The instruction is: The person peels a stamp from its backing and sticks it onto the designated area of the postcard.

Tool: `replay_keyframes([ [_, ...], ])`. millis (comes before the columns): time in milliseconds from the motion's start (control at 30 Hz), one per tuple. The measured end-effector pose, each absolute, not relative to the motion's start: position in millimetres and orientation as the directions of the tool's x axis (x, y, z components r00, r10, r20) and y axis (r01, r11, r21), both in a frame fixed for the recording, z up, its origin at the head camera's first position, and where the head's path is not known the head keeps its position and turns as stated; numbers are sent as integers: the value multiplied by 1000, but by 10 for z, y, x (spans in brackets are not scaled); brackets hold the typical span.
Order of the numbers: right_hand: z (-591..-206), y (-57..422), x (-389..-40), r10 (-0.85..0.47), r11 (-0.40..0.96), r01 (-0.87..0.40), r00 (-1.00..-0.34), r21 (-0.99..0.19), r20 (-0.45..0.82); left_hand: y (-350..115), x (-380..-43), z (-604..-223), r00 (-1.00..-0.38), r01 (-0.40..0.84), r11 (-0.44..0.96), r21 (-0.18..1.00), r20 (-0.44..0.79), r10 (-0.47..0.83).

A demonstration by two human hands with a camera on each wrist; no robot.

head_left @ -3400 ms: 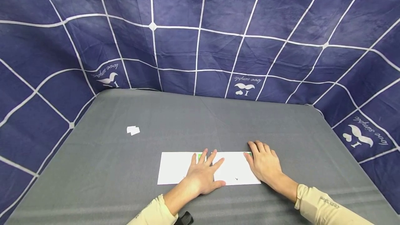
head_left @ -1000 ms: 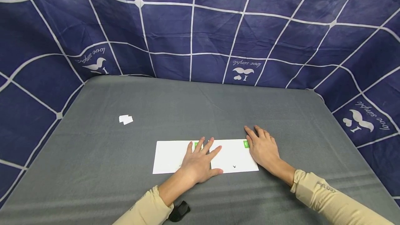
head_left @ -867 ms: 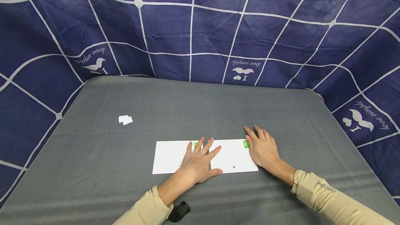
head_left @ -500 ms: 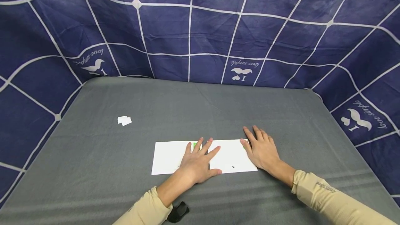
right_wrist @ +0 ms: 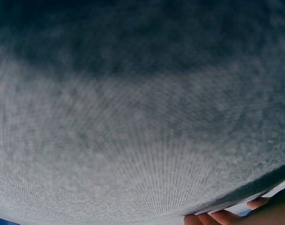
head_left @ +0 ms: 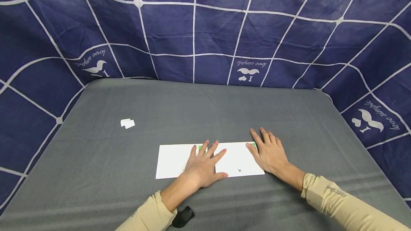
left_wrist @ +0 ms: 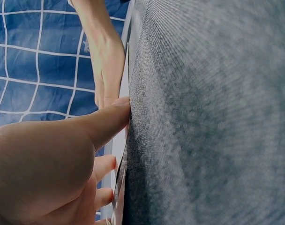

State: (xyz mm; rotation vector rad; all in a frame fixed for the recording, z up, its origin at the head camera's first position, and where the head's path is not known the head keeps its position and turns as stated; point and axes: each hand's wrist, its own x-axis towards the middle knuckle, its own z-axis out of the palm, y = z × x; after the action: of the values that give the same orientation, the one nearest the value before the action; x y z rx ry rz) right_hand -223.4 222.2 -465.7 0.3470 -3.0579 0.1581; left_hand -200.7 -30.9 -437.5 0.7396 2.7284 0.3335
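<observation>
Two white paper rectangles, much like envelopes, lie side by side on the grey surface. The left envelope [head_left: 170,161] is partly covered by my left hand [head_left: 203,168], whose spread fingers span the seam and reach onto the right envelope [head_left: 236,158]. A green stamp-like patch [head_left: 200,148] shows between those fingers. My right hand [head_left: 272,154] lies flat over the right envelope's outer edge, its thumb across the top right corner, where another green patch [head_left: 253,144] is partly hidden. In the left wrist view, the left thumb [left_wrist: 109,123] presses near the paper's edge.
A few small white paper pieces [head_left: 127,123] lie farther back on the left of the grey cloth-covered surface [head_left: 179,111]. A blue curtain with white grid lines [head_left: 173,38] hangs behind and on both sides. A black strap [head_left: 183,217] shows below the left wrist.
A second ago the right thumb was off the right envelope's green patch; now it lies over it. The left hand keeps its place. The head view has shifted slightly.
</observation>
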Motion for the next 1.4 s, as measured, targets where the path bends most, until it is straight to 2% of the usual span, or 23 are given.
replay_keyframes([
  [400, -4645, 2248, -2288, -239, 957, -248, -968, -150, 72, -313, -2036, -4341, -822, 452, 837, 309, -219, 525],
  [900, -4627, 2328, -2282, -254, 952, -258, -966, -166, 45, -304, -2044, -4350, -819, 460, 828, 320, -207, 535],
  [1400, -4666, 2442, -2255, -301, 935, -317, -946, -160, 117, -284, -2008, -4369, -818, 463, 821, 335, -194, 541],
])
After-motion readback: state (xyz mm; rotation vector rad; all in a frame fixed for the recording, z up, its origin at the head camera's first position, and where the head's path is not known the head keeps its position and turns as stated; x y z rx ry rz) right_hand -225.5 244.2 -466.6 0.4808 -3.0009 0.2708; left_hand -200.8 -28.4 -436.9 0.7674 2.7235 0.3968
